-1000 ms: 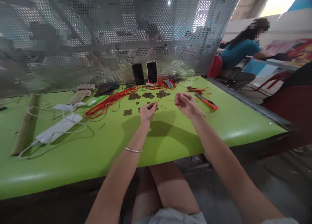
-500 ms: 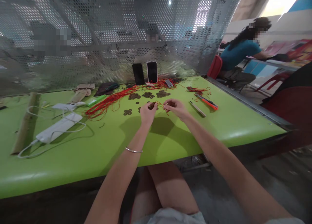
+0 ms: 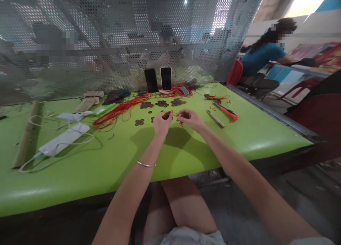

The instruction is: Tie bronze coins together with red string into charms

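Note:
Above the green table, my left hand (image 3: 162, 123) pinches dark round coins and a red cord; its fingers partly cover them. My right hand (image 3: 190, 118), close beside it, is closed on the same red cord (image 3: 174, 113), which runs between the two hands. A short end of the cord dangles under my right fingers. Behind my hands lie piles of dark coins (image 3: 178, 102). To the left of my left hand, several coins (image 3: 139, 122) form a small cluster, partly overlapping.
A long bundle of red cords (image 3: 119, 112) lies back left. Right of my hands are a pen-like tool (image 3: 216, 119) and an orange cutter (image 3: 230, 113). Two phones (image 3: 166, 79) lean at the mesh panel. A white power strip (image 3: 64, 140) lies left. A person (image 3: 262, 58) sits far right.
My right hand has shifted slightly left, nearer my left hand, and the stretch of cord between them is shorter. My left hand has hardly moved.

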Demonstrator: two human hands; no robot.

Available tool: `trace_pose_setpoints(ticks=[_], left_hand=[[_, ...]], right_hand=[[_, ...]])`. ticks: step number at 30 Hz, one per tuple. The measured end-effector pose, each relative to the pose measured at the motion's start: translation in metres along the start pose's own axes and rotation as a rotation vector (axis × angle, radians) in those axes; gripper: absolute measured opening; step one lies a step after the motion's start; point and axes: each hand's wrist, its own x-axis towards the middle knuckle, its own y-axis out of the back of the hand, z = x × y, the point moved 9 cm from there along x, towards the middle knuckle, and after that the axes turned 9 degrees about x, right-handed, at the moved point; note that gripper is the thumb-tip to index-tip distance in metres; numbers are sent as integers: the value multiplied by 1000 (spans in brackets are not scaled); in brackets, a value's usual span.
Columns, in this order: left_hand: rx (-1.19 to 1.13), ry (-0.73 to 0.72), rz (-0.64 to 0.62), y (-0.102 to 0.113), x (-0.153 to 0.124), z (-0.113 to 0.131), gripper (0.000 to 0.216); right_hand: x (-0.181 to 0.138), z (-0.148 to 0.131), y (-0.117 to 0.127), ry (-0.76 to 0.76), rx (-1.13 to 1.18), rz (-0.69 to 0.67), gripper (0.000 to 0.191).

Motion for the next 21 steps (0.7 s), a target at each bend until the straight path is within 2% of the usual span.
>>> trace_pose_setpoints(ticks=[5, 12, 21], left_hand=[[-12, -58, -5, -1, -1, 4, 17], [-12, -173, -59, -5, -4, 18, 14], [17, -224, -78, -5, -6, 25, 13]], right_hand=[[-1, 6, 1, -42, -16, -12, 33], [-2, 17, -2, -219, 85, -28, 46], [2, 15, 7, -137, 149, 59, 32]])
